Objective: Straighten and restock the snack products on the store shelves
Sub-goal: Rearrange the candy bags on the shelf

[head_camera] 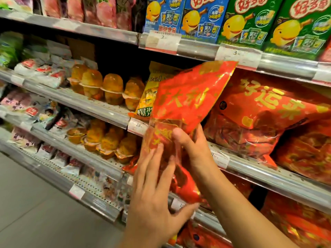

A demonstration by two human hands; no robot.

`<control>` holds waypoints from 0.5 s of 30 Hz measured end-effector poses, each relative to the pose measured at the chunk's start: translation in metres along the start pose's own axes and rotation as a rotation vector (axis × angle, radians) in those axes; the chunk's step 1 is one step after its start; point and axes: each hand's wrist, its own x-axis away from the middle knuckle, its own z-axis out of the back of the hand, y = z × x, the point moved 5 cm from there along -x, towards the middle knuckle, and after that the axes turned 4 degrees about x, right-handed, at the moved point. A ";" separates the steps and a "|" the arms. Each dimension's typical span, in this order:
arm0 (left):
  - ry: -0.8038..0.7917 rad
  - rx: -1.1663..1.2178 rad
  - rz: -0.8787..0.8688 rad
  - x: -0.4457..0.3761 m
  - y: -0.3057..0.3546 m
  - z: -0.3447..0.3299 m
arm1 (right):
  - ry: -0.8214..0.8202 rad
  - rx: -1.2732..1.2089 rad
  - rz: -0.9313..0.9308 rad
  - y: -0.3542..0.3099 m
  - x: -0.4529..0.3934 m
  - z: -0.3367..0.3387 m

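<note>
red foil snack bag held tilted before the middle shelf; right hand grips its lower part; left hand spread flat on it, possibly blurred.

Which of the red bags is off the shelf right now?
The red bag with gold print held tilted by the right hand and left hand; the other red bags lie on shelves.

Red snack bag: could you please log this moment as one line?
right hand grips red snack bag | left hand flat against it | bag tilted before shelf
</note>
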 end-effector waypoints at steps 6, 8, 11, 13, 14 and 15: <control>0.098 0.291 0.289 -0.009 -0.043 0.018 | 0.057 -0.077 -0.097 0.032 0.006 0.044; 0.017 0.511 0.635 -0.003 -0.072 0.012 | -0.001 -0.130 -0.172 0.046 0.015 0.042; -0.208 0.906 0.838 0.010 -0.090 -0.008 | -0.111 -0.207 -0.246 0.055 0.027 0.033; -0.253 0.953 0.850 0.014 -0.092 -0.013 | -0.138 -0.158 -0.270 0.054 0.030 0.035; -0.230 0.926 0.844 0.015 -0.093 -0.013 | -0.146 -0.120 -0.290 0.052 0.031 0.039; -0.194 0.880 0.833 0.015 -0.096 -0.012 | -0.158 -0.064 -0.308 0.047 0.032 0.043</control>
